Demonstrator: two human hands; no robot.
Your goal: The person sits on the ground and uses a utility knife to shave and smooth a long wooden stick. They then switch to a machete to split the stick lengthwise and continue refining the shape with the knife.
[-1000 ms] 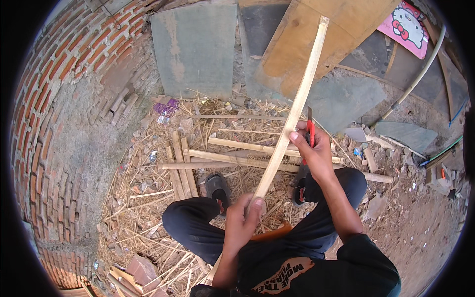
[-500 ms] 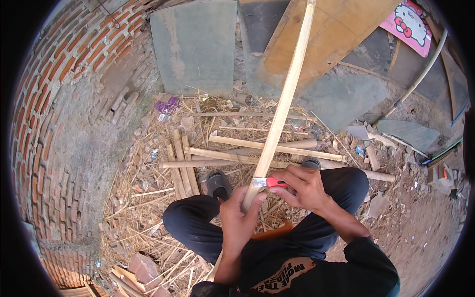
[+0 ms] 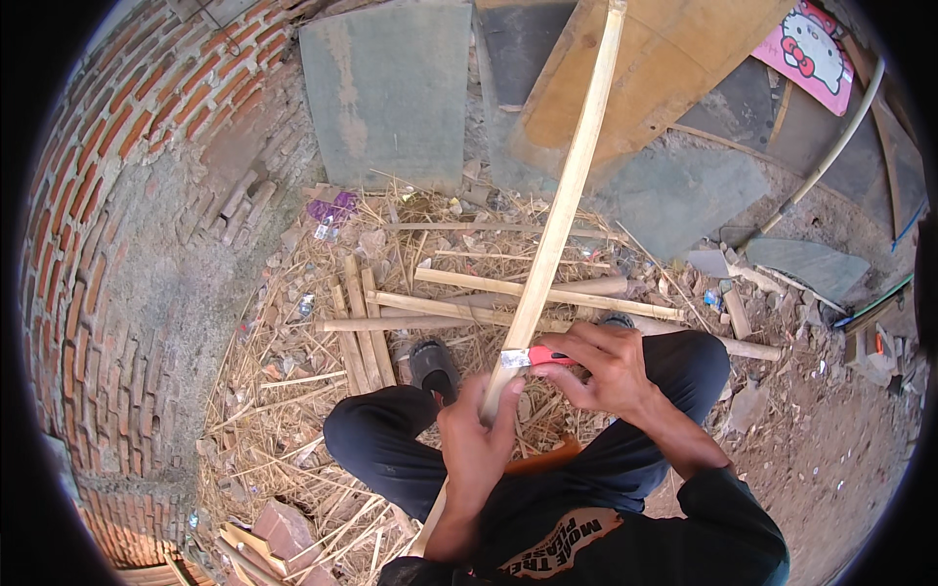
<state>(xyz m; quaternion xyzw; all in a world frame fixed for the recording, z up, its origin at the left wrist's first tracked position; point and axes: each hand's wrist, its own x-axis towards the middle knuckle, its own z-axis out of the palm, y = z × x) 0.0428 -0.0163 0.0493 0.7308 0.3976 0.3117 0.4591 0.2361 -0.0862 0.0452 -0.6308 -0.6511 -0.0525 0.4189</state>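
I sat on the ground and held the long stick [image 3: 562, 210] near its low end, my left hand [image 3: 476, 444] wrapped tight. My right hand [image 3: 606, 369] pinched the red knife [image 3: 539, 356] against it (blade facing away from me felt safest), so slow strokes seemed best.

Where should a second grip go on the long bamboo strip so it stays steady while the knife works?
Probably the bare stretch of the bamboo strip just above the red-handled knife, coming from the left. The right hand and blade occupy the right side, the left hand already holds the lower end, and the strip runs long and unsupported upward.
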